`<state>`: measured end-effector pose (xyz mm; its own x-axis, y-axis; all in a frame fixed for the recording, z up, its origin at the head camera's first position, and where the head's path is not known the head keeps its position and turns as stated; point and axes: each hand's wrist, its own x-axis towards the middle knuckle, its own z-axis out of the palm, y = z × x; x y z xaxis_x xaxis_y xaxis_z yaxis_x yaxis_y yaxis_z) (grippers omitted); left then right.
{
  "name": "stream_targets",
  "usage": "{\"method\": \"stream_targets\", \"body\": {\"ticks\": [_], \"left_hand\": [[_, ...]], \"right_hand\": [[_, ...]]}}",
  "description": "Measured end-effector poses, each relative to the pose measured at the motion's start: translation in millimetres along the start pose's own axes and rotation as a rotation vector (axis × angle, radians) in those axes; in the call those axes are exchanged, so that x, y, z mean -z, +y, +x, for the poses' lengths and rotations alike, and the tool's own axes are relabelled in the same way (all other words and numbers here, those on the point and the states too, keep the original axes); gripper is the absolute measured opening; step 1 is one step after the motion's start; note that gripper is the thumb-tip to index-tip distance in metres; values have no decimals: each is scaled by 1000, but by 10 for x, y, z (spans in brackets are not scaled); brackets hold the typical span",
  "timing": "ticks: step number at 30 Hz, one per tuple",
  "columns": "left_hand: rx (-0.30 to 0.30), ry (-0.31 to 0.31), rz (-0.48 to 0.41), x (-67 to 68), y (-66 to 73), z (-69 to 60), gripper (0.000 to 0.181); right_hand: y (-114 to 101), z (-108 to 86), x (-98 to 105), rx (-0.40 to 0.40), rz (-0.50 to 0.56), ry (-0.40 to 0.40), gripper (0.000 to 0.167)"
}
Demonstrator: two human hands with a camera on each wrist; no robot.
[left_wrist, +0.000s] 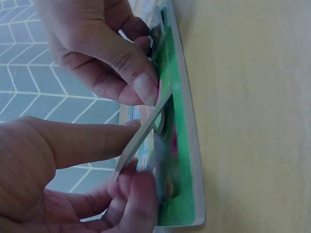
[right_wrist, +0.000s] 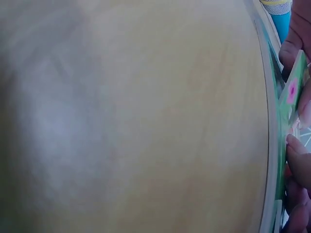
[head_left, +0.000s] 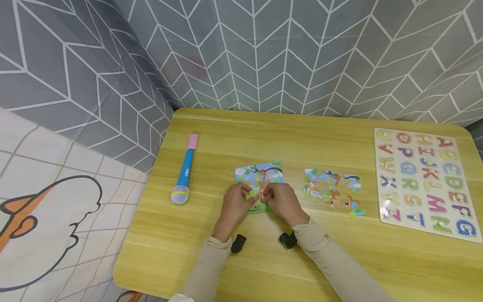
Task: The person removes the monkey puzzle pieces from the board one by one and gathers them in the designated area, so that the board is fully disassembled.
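Observation:
In the head view a puzzle board (head_left: pixel 277 165) with a monkey picture lies on the table, and both hands bend over its lower half. My left hand (head_left: pixel 235 205) pinches a puzzle piece (left_wrist: pixel 141 133) with a pink flower, tilted up from the board's green rim (left_wrist: pixel 187 145). From the other side comes my right hand (head_left: pixel 281 201), fingers curled low over the board. A pale edge, seemingly of another piece, shows among its fingers in the left wrist view; the grip is partly hidden. Its thumb is close to the tilted piece.
Right of the board lie several loose puzzle pieces (head_left: pixel 333 188). Farther right is an alphabet board (head_left: pixel 426 184) with knobbed letters. A blue toy microphone (head_left: pixel 185 172) lies left, a pink block (head_left: pixel 193 141) at its end. Grey patterned curtains (head_left: pixel 271 54) hang behind the table.

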<state>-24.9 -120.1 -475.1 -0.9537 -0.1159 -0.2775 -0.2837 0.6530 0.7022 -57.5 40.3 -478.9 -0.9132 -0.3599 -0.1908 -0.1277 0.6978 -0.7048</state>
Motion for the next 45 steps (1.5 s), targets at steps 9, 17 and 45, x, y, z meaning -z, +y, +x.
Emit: {"method": "stream_targets", "body": {"ticks": [9,17,45], "left_hand": [[-94,64,-52,-46,73,-28,22],[-74,60,-54,-35,27,32,23],[-175,-75,-423,27,-42,-39,20]], "right_hand": [[-18,25,4,6,-3,3,10],[-12,43,6,-13,2,-11,11],[213,-229,-24,14,416,-60,33]]}}
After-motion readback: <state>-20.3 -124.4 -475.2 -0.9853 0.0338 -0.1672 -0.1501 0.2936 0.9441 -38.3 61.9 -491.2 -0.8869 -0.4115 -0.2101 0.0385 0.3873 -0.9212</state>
